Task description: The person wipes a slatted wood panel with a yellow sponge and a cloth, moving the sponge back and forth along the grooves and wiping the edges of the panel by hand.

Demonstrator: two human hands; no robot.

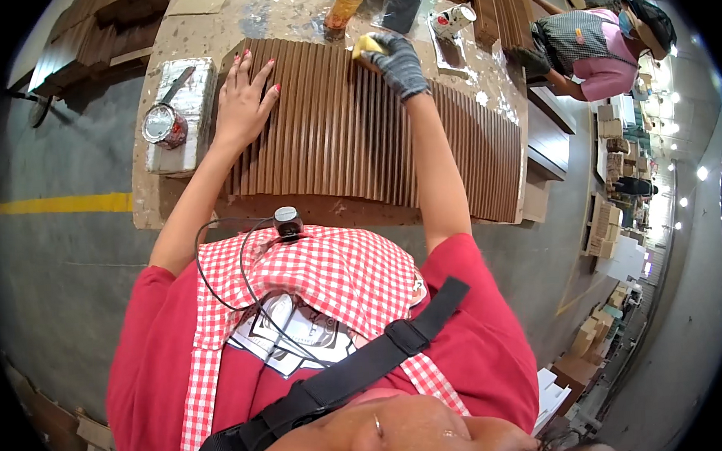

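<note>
A wide panel of brown grooved wooden strips (pixel 315 130) lies across the worktable (pixel 151 200) in front of me. My left hand (pixel 246 102) is bare and rests flat on the panel's left part, its fingers spread. A dark grey work glove covers my right hand (pixel 400 67), which is at the panel's far edge, right of the middle. Its fingers are closed around a yellow sponge (pixel 364 47), which meets the strips there. The grooves just below that hand look darker than those around them.
Left of the panel, an open tin (pixel 164 126) and a flat-bladed tool (pixel 179 85) sit on a white wrapped block (pixel 195 103). Beyond it stand an orange-liquid bottle (pixel 345 10) and a white can (pixel 452 21). A co-worker (pixel 589 50) handles brown strips (pixel 500 6) at far right.
</note>
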